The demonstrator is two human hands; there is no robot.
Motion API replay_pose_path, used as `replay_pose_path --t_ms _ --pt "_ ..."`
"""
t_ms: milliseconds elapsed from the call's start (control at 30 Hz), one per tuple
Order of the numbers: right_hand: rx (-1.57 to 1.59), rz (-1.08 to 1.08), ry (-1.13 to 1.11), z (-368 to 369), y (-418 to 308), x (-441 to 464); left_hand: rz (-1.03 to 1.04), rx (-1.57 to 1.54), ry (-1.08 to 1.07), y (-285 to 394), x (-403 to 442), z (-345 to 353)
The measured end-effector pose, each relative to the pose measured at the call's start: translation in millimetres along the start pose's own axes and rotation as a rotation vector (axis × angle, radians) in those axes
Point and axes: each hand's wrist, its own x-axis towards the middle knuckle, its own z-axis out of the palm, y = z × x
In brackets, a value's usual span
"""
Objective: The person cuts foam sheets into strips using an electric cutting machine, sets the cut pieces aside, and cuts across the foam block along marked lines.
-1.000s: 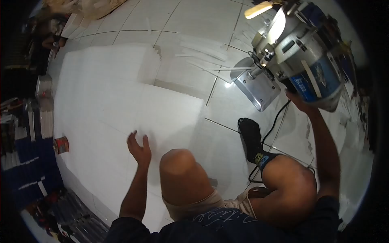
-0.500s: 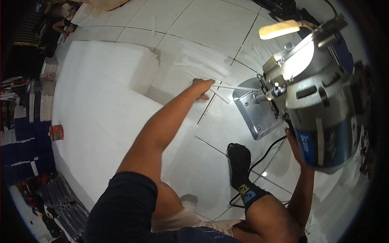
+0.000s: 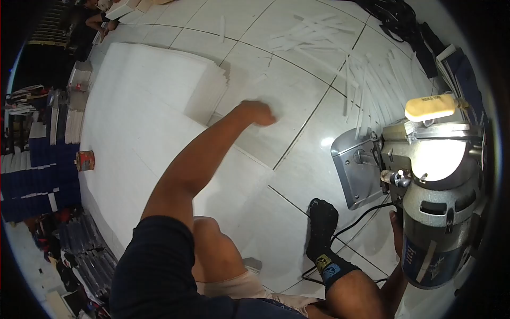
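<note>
My left hand (image 3: 258, 112) is over the tiled floor, just right of the notch in a thick stack of white sheets (image 3: 143, 122). Its fingers are curled and slightly blurred, and what they hold, if anything, cannot be made out. On the right stands a metal cutting machine (image 3: 433, 196) with a yellow handle (image 3: 431, 107), a blue label and a flat base plate (image 3: 356, 167). My right hand (image 3: 396, 228) is behind the machine's lower body, mostly hidden, so its grip does not show.
White strips (image 3: 319, 40) lie scattered on the floor at the top and beside the machine. A red tin (image 3: 85, 160) is at the stack's left edge. Dark blue stacks (image 3: 45, 181) line the left. A black cable (image 3: 366, 212) runs past my socked foot (image 3: 322, 223). Another person (image 3: 101, 24) sits top left.
My left hand has gone from above the stack to the floor strips and swept them away up and right. The machine appears lower and farther right in view.
</note>
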Motion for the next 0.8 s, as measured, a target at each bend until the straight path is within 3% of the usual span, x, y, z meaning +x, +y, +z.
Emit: replay_pose_path --t_ms 100,200,800 --pt "-0.041 0.007 0.002 1 -1 -1 -0.084 0.016 -0.206 -36 -33 37" --pt "-0.078 0.009 0.006 0 -4 -2 -0.071 -0.100 -0.265 -42 -44 55" --pt "-0.164 0.020 0.018 6 -3 -4 -0.060 -0.020 -0.246 -19 -72 65"
